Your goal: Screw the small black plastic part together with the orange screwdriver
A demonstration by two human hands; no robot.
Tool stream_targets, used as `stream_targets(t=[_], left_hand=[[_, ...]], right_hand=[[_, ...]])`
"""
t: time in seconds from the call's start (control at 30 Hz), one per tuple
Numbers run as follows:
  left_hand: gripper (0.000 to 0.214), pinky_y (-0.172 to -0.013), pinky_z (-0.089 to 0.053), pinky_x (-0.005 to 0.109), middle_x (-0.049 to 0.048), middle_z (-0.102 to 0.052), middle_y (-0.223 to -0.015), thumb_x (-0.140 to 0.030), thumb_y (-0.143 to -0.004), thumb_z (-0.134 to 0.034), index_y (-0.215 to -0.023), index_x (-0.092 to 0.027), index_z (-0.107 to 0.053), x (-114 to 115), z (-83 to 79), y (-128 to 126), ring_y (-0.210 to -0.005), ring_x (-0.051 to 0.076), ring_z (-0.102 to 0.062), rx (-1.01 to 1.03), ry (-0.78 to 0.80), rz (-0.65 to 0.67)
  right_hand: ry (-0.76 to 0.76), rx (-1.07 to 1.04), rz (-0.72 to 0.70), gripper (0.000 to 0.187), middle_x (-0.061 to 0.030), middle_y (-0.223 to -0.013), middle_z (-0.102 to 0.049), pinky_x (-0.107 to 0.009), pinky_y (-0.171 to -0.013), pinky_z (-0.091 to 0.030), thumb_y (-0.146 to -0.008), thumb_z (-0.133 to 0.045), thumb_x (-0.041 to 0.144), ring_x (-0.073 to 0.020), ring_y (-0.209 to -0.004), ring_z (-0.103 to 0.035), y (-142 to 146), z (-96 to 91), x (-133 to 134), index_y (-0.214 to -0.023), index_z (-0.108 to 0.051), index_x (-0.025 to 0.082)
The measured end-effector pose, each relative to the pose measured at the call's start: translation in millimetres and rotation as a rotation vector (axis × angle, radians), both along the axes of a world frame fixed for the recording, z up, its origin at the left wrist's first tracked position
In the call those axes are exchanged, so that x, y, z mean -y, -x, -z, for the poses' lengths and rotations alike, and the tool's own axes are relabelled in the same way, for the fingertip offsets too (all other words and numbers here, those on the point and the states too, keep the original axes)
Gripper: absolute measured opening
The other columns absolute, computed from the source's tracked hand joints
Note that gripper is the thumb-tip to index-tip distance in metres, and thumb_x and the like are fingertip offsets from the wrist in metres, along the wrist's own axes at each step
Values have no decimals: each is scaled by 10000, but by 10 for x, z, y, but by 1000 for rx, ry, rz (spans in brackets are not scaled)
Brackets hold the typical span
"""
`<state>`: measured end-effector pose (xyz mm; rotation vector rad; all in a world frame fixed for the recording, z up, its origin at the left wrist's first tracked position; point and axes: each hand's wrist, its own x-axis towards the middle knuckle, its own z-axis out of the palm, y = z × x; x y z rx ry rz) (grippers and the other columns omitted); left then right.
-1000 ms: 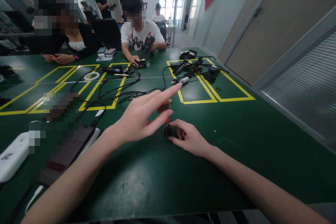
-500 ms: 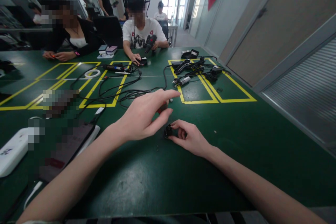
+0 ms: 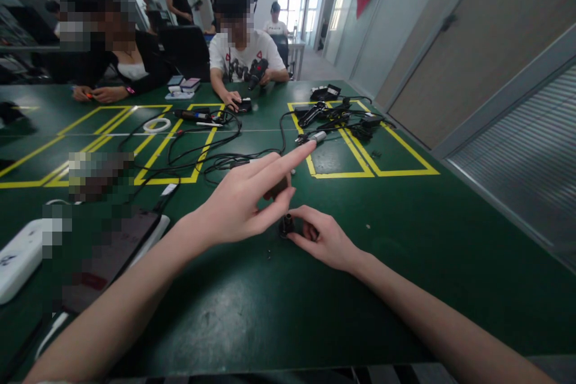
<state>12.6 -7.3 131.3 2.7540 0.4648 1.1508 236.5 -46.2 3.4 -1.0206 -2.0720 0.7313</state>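
My right hand [image 3: 324, 236] rests on the table, its thumb and forefinger pinching a small black part [image 3: 285, 227] with a short upright cylinder on top. Just to the left and above it hovers my left hand [image 3: 247, 201], with the forefinger stretched out. A dark rounded object [image 3: 279, 187] shows behind the left thumb, tucked against the curled fingers; most of it is hidden, so its kind is unclear. A few tiny bits [image 3: 269, 254], too small to name, lie on the green tabletop [image 3: 225, 312] below the hands.
Black cables [image 3: 211, 150] run across the middle. A pile of black cords [image 3: 337, 114] lies at the far right inside yellow tape. A white power strip [image 3: 24, 258] and a dark flat device [image 3: 108, 258] are at left. Across the table, a person [image 3: 245, 51] holds a black power drill [image 3: 258, 74].
My left forefinger has straightened and tipped slightly downward, and the dark object in that hand has turned a little. The black part in my right hand has shifted slightly left.
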Motion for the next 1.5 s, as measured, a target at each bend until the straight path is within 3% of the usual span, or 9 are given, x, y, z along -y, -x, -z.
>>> stream_targets(t=[0.2,0.4,0.5,0.73,0.93,1.03,1.17,1.37,1.5], left_hand=[[509,-669,-490,219,-12,-647,-834,-373,-1005,-682,-1468,-192,-577,19,-22,44,-705,113,-585,-23,-3,-61],[712,-768,-559,295,74,-708,-1074,-203,-946,-511,-1640,-184,-354,37,-27,11,-852,171,-651,-25,35,50],[752,-772,-556,264,59,-729,-1077,-164,-947,-530,-1665,-207,-309,53,-23,10,-814,145,-656,-19,63,24],[566,-783,-543,257,11,-721,-919,-274,-1011,-627,-1555,-200,-489,78,-22,34,-799,135,-658,-56,-2,-69],[680,-820,-560,283,55,-726,-1084,-157,-969,-553,-1622,-174,-368,95,-43,12,-873,147,-658,-50,-6,-19],[575,-803,-547,262,42,-715,-1040,-187,-1018,-583,-1576,-172,-443,81,-33,16,-871,136,-657,-71,-32,-53],[454,-726,-527,255,25,-684,-945,-262,-1024,-618,-1467,-178,-573,66,-27,31,-809,138,-645,-93,-90,-98],[625,-809,-565,281,46,-699,-1079,-151,-996,-524,-1606,-198,-394,73,-34,15,-868,140,-667,-69,-25,-29],[553,-772,-556,261,34,-695,-1012,-212,-1027,-586,-1563,-199,-452,55,-6,22,-864,144,-667,-92,-81,-71]], right_hand=[[-14,-8,-9,236,-48,-1068,-695,-257,-554,-474,-955,-676,220,-105,-612,-575,6,4,-1,-1188,-646,218],[5,30,-10,262,-53,-1094,-682,-258,-574,-482,-953,-680,226,-107,-626,-577,3,6,1,-1205,-610,211],[1,39,-7,251,-44,-1080,-669,-256,-574,-472,-946,-684,219,-102,-622,-565,11,2,11,-1184,-604,217],[-57,57,28,365,-10,-969,-657,-279,-610,-491,-927,-669,174,-140,-664,-585,35,-25,41,-1276,-583,240],[-84,86,22,434,-57,-1123,-667,-320,-693,-554,-937,-654,175,-166,-755,-633,34,-71,53,-1348,-539,251],[-114,81,18,451,-84,-1241,-654,-333,-710,-577,-938,-646,165,-173,-797,-656,35,-78,59,-1362,-530,266],[-116,28,-7,441,-70,-1216,-664,-320,-689,-587,-947,-630,149,-154,-754,-645,34,-54,54,-1360,-526,267],[-90,18,-35,392,-89,-1213,-669,-327,-706,-598,-973,-626,180,-184,-847,-673,27,-21,42,-1352,-547,248],[-73,13,-22,386,-85,-1207,-673,-324,-681,-590,-972,-612,175,-175,-801,-662,33,-26,46,-1346,-562,252]])
